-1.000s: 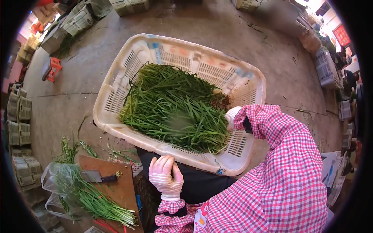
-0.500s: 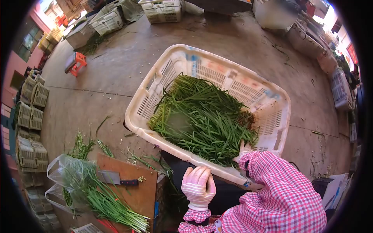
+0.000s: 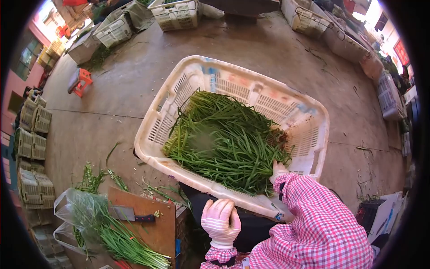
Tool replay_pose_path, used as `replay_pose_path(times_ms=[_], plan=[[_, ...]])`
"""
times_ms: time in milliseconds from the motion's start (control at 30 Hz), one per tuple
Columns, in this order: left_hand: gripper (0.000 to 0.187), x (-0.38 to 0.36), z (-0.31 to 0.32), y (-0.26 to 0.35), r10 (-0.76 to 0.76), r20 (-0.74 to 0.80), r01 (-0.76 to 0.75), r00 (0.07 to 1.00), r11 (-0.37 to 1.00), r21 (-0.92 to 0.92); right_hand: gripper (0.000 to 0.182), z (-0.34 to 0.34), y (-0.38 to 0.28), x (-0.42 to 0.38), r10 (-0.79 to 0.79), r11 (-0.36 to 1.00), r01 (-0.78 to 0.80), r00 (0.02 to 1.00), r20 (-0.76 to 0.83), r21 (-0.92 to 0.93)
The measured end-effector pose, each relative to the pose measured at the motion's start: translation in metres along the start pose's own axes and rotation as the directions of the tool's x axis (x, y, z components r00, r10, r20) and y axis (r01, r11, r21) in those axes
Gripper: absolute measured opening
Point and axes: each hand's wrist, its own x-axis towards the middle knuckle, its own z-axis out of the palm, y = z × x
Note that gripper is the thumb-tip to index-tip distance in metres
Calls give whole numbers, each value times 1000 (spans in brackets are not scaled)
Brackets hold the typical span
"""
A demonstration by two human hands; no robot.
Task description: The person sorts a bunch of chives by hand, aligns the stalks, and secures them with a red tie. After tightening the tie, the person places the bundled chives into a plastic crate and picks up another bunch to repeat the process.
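A large whitish plastic basket [image 3: 179, 179] with slotted walls stands tilted in the middle, holding a heap of long green leafy vegetables [image 3: 219, 143]. My left hand [image 3: 221, 220], in a striped glove, has its fingers curled over the near rim of the basket. Inside the basket's right part, my right hand [image 3: 278, 171] reaches in at the near end of the greens. Its fingers are partly hidden among the leaves, and what they hold, if anything, cannot be made out. Pink checked sleeves cover both arms.
At the lower left a wooden board [image 3: 156, 224] bears a cleaver [image 3: 130, 215], beside a bundle of green stalks [image 3: 130, 244] and a clear plastic bag [image 3: 74, 210]. An orange stool [image 3: 81, 83] stands at the upper left. Crates [image 3: 33, 143] are stacked at the far left.
The basket, greens and both hands appear slightly lower and further left, as does the background. My right hand's fingers show less among the leaves. My left hand stays on the rim.
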Motion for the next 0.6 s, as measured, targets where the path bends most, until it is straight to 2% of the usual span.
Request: replay_pose_path(times_ms=[133, 167, 200, 267, 300, 333, 400, 433, 467, 533, 567, 600], plan=[[15, -2, 1, 4, 0, -27, 0, 1000, 1000, 8, 91, -37, 11, -5, -95, 995, 95, 995, -40, 3], [15, -1, 0, 7, -25, -27, 24, 999, 1000, -11, 90, -51, 12, -5, -102, 994, 101, 995, 13, 41], [16, -1, 0, 8, -51, -44, 49, 998, 997, -60, 89, -65, 14, -2, -113, 991, 108, 992, 63, 80], [14, -1, -3, 12, -136, -46, 126, 990, 975, -185, 92, -87, 20, 9, -171, 981, 164, 984, 56, 104], [16, -5, -1, 17, -319, -17, 283, 948, 864, -416, 93, -81, 36, 41, -238, 954, 236, 971, -9, 184], [19, -9, 2, 24, -478, 55, 407, 877, 676, -615, 89, -93, 46, 51, -313, 885, 255, 945, 92, 389], [26, 8, 2, 50, -626, 262, 485, 734, 213, -848, 72, -96, 67, 87, -270, 793, 98, 942, 202, 601], [31, 12, 10, 55, -622, 364, 483, 693, 26, -875, 45, -116, 64, 61, -339, 708, 82, 911, 236, 701], [38, 17, 18, 61, -621, 451, 514, 641, -88, -853, 45, -128, 62, 46, -341, 710, 88, 911, 231, 699], [37, 16, 49, 62, -626, 590, 496, 510, -347, -796, 22, -140, 61, 31, -396, 663, 0, 848, 351, 749], [36, 8, 71, 54, -611, 656, 488, 442, -450, -748, 19, -125, 65, 41, -424, 600, 28, 859, 288, 800], [35, -2, 97, 43, -585, 720, 472, 373, -548, -690, 16, -120, 65, 42, -451, 587, 26, 840, 301, 809]])
